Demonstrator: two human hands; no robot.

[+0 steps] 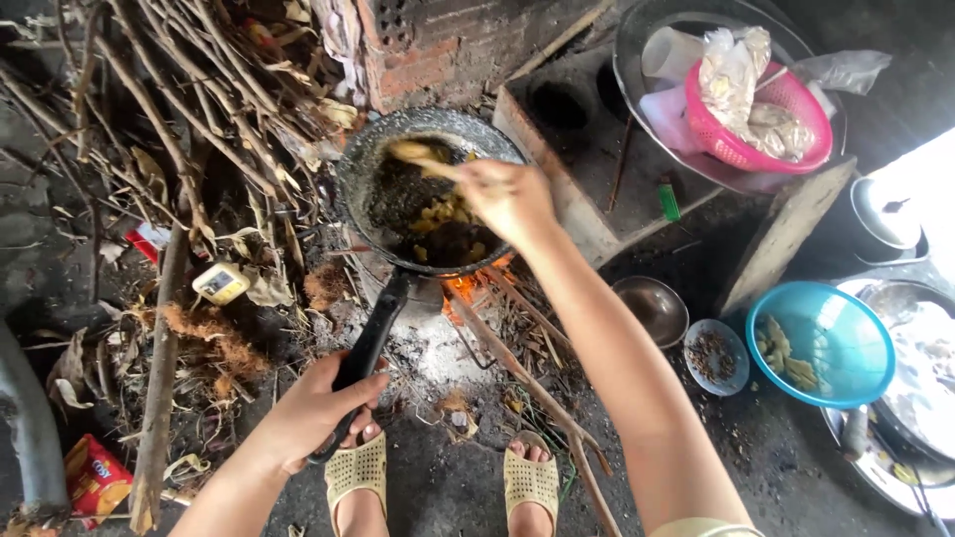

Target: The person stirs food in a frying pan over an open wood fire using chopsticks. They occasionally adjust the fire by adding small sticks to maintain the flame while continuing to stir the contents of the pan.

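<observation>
Stirring a Pan Over an Open Wood Fire

Body position: the person stands over the fire, both feet in pale yellow sandals (443, 477) on the dark ground, 1 hand on each working item.

Left hand (316, 408): fingers fully closed around the lower end of the black pan handle (373, 338). The grip wraps the handle, with the thumb lying across its top.

Right hand (509, 199): fingers curled shut on the shaft of a wooden spatula (423, 157). The hand sits over the right half of the pan; the spatula blade points left and rests at the far rim.

Frying pan (430, 189): dark and round, set above the fire just in front of a red brick block (428, 55). It holds yellow and dark brown food pieces. Orange flame (466, 286) shows directly under its near edge, and long burning sticks (517, 368) run from there toward the feet.

Surroundings:
- Left of the pan: a heap of dry branches (179, 119).
- Right of the fire, on the ground: a small metal bowl (652, 308), then a small dish of dark bits (716, 356), then a blue basket (834, 343) holding yellow pieces.
- Upper right: a pink basket (786, 119) with plastic bags, sitting in a wide metal tray (637, 60).
- Lower left: a red snack packet (95, 479).
</observation>
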